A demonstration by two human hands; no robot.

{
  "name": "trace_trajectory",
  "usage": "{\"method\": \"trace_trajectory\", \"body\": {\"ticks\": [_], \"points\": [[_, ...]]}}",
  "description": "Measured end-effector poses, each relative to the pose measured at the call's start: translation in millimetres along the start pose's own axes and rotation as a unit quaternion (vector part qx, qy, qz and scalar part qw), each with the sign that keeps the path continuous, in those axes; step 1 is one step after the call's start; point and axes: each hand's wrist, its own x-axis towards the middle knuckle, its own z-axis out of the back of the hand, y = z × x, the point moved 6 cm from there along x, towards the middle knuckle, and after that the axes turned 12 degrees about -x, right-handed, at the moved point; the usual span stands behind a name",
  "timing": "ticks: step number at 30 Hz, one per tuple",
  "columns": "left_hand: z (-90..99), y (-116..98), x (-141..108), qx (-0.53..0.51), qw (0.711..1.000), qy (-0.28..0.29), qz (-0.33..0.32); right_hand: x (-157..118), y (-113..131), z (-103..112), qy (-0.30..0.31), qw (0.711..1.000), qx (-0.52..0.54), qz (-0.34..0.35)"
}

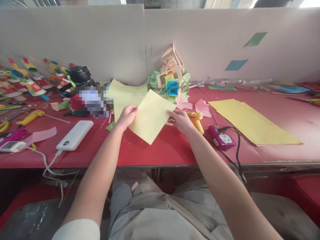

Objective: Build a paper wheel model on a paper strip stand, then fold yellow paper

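Note:
A square sheet of pale yellow paper [153, 116] is held up above the red table, turned so that one corner points down toward me. My left hand [127, 117] pinches its left corner between thumb and fingers. At the opposite corner, my right hand [182, 120] grips the sheet the same way. Behind it lies a larger pale yellow sheet [125, 95], partly hidden by the held one. A yellow glue gun [197, 121] rests just beyond my right hand.
Folded paper shapes [172, 83] stand at the back middle. To the right are a purple power socket [222, 137] with black cable and stacked yellow sheets [255, 123]. A white power bank [75, 136], black-lidded bottle [79, 76] and paper figures [32, 81] are at left.

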Motion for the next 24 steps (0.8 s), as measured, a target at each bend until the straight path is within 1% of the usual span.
{"method": "trace_trajectory", "body": {"ticks": [2, 4, 5, 6, 7, 9, 12, 14, 16, 17, 19, 22, 24], "points": [[-3.1, -3, -4, 0.019, 1.0, -0.003, -0.013, -1, -1, 0, 0.0, 1.0, -0.008, 0.003], [-7.8, -12, -9, 0.041, 0.998, -0.015, -0.052, -1, 0, 0, -0.002, 1.0, -0.004, 0.006], [-12.7, -17, -13, 0.04, 0.997, -0.007, -0.07, -2, 0, -1, 0.0, 1.0, 0.004, 0.008], [-19.7, -21, -16, 0.026, 0.996, 0.016, -0.079, -2, 1, -2, 0.004, 1.0, 0.016, 0.009], [-28.5, -23, -20, 0.004, 0.996, 0.054, -0.076, -2, 1, -4, 0.011, 0.999, 0.031, 0.012], [-47.7, -27, -28, -0.051, 0.988, 0.141, -0.047, -3, 3, -10, 0.034, 0.997, 0.062, 0.026], [-71.2, -30, -41, -0.148, 0.956, 0.253, 0.013, -6, 6, -20, 0.075, 0.992, 0.094, 0.048], [-79.8, -35, -50, -0.204, 0.929, 0.305, 0.043, -9, 8, -26, 0.098, 0.989, 0.093, 0.056], [-82.2, -39, -57, -0.229, 0.912, 0.334, 0.064, -11, 10, -29, 0.106, 0.989, 0.079, 0.065], [-81.7, -40, -60, -0.229, 0.909, 0.34, 0.076, -12, 10, -31, 0.106, 0.99, 0.069, 0.067], [-77.5, -40, -63, -0.213, 0.914, 0.33, 0.104, -12, 10, -32, 0.103, 0.992, 0.049, 0.061], [-67.7, -36, -59, -0.184, 0.929, 0.291, 0.137, -12, 6, -37, 0.107, 0.994, 0.026, 0.028], [-59.3, -33, -53, -0.172, 0.937, 0.264, 0.149, -13, 5, -40, 0.122, 0.992, 0.026, 0.002]]}}
